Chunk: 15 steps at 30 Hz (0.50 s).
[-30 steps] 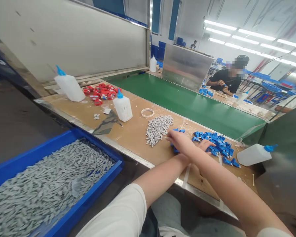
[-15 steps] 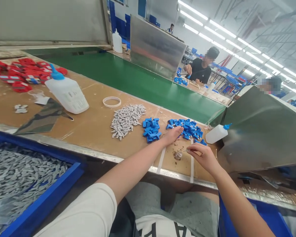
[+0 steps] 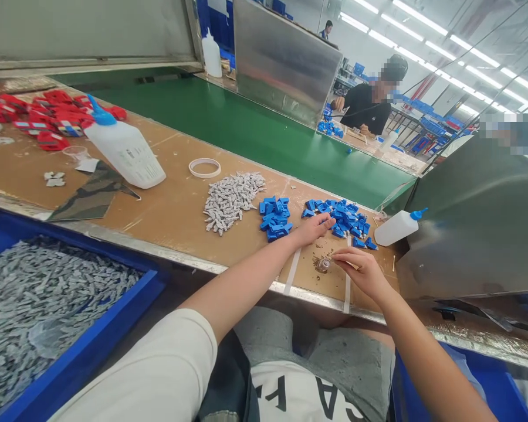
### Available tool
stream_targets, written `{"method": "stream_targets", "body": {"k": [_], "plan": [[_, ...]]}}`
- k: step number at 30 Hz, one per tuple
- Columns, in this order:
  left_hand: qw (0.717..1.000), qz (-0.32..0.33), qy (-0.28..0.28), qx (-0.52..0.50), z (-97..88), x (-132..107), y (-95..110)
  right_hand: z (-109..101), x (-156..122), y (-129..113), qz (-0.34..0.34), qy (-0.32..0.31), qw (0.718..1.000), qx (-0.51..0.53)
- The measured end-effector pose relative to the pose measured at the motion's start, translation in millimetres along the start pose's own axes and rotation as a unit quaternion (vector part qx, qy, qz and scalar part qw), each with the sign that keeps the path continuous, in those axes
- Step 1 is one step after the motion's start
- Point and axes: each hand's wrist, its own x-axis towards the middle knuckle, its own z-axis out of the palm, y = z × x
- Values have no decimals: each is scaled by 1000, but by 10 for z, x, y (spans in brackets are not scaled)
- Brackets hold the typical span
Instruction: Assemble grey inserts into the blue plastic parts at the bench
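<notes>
My left hand (image 3: 313,230) is closed at the near edge of a loose pile of blue plastic parts (image 3: 345,218). Whatever its fingers pinch is hidden from this angle. Thumb and fingertips of my right hand (image 3: 361,269) are pressed together on a thin stick, of which only a little shows. Its tip is beside a small round cup (image 3: 322,265), ringed by brown smears and drops on the tabletop. Left of my left hand, more blue parts (image 3: 275,218) stand in a tight cluster. A heap of small grey parts (image 3: 233,199) lies beyond that cluster.
A squeeze bottle (image 3: 396,227) leans at right by a metal partition (image 3: 479,217). Another bottle (image 3: 127,155), a tape roll (image 3: 205,168) and red parts (image 3: 48,120) are at left. Behind runs a green belt (image 3: 229,120); a co-worker (image 3: 372,105) sits across it.
The view has shifted slightly, moving the table contents right and up. My right hand has come a little closer to the cup. A small blue piece now shows on the belt near the co-worker.
</notes>
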Motion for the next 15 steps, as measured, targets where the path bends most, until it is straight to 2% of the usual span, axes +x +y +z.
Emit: {"method": "stream_targets", "body": {"k": [4, 11, 13, 15], "plan": [[1000, 13, 0, -21, -9, 25, -40, 12, 6, 4, -20, -7, 1000, -11], [999, 29, -41, 10, -6, -1, 23, 3, 5, 22, -28, -38, 999, -2], [999, 26, -33, 28, -3, 0, 36, -10, -4, 32, -13, -31, 999, 13], [999, -1, -21, 30, 4, 8, 36, -24, -4, 52, 12, 6, 999, 33]]}}
